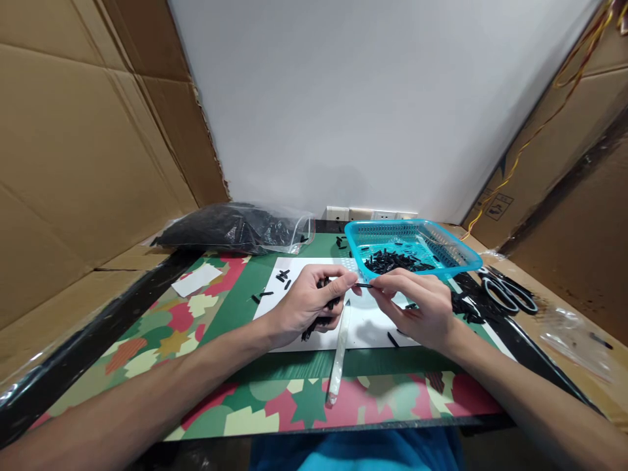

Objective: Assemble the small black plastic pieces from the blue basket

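My left hand (318, 297) is curled around a bunch of small black plastic pieces (322, 320), some poking out below the fingers. Between its thumb and forefinger and the fingertips of my right hand (417, 304) runs one slim black piece (364, 285), pinched at both ends. Beneath my hands lies a white sheet (363, 337), with a white pen-like tool (338, 363) pointing away from me. Loose black pieces (282, 276) are scattered on the sheet's left side, and a small heap (466, 307) sits beside my right wrist.
A blue plastic basket (466, 260) holding many black pieces stands behind my right hand. A clear bag (235, 226) full of black pieces lies at the back left. Scissors (507, 294) and a small plastic bag (574, 337) lie at right. Cardboard walls (88, 131) flank the table.
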The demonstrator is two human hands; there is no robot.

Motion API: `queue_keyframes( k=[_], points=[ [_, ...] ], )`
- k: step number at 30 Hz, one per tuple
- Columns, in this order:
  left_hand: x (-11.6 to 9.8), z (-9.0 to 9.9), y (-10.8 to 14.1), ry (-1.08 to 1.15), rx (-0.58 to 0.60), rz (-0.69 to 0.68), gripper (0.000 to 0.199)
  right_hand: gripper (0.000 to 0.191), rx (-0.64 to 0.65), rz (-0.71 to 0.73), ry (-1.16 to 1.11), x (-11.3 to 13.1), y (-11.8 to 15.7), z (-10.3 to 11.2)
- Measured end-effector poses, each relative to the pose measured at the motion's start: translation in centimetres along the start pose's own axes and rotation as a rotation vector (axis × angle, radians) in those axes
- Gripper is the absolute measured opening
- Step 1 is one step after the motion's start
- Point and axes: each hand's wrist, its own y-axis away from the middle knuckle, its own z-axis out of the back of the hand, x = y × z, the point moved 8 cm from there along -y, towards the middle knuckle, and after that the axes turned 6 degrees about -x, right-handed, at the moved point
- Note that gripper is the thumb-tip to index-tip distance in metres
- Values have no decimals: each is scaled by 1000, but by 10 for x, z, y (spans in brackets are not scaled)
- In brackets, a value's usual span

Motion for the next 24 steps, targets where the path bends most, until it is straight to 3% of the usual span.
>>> queue_keyframes(
  k=[8, 17, 20, 24],
  points=[
    [0, -1, 0, 11, 16, -9, 33, 13, -2, -6, -12, 1, -1, 0],
    [-6, -3, 2, -29, 15, -46, 31, 13, 93, -60, -63, -2, 3, -5],
    [-8, -2, 3, -46, 11, -64, 30, 6, 134, -186, -176, -7, 1, -6],
    [-10, -4, 3, -56, 22, -65, 29, 14, 214, -563, -482, -24, 6, -16]
  ],
)
